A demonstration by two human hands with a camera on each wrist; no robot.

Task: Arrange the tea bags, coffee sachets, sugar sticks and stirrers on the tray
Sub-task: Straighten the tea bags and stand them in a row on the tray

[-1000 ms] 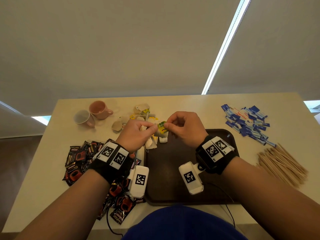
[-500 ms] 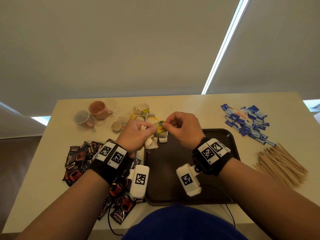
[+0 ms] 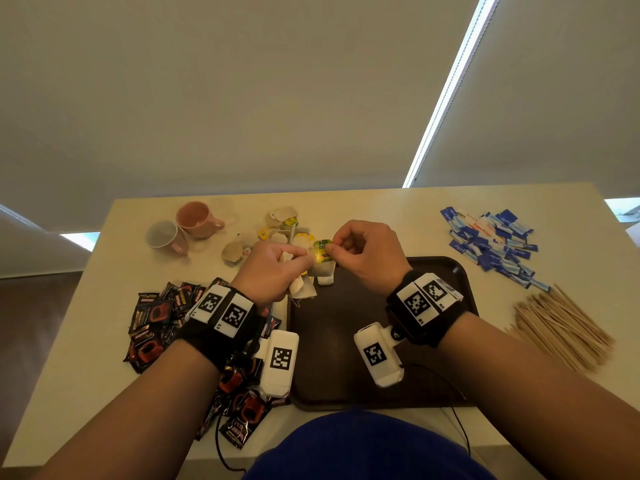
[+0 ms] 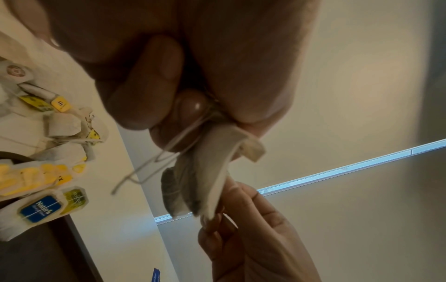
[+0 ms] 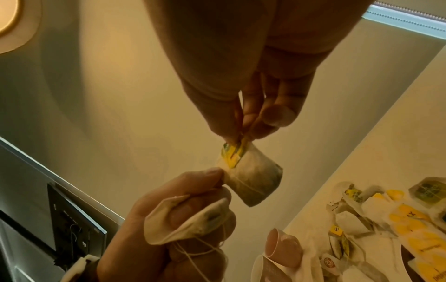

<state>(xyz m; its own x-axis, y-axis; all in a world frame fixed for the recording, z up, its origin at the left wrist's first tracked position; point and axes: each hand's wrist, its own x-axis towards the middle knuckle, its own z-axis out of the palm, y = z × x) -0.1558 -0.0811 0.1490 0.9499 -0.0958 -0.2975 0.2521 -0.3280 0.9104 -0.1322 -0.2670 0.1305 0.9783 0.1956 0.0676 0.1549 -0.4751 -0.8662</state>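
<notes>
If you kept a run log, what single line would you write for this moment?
left hand: grips bunched tea bags | right hand: pinches green-tagged tea bag | both above tray far edge | sachets, sugar, stirrers: on table

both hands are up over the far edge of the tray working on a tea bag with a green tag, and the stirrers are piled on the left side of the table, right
Not quite: the stirrers are piled on the right side of the table, as the head view shows. The rest holds: the left hand and right hand hold the green-tagged tea bag over the tray.

Black wrist straps [image 3: 221, 327] carry white marker-printed camera boxes [image 3: 280, 362]; blue top [image 3: 363, 448].
</notes>
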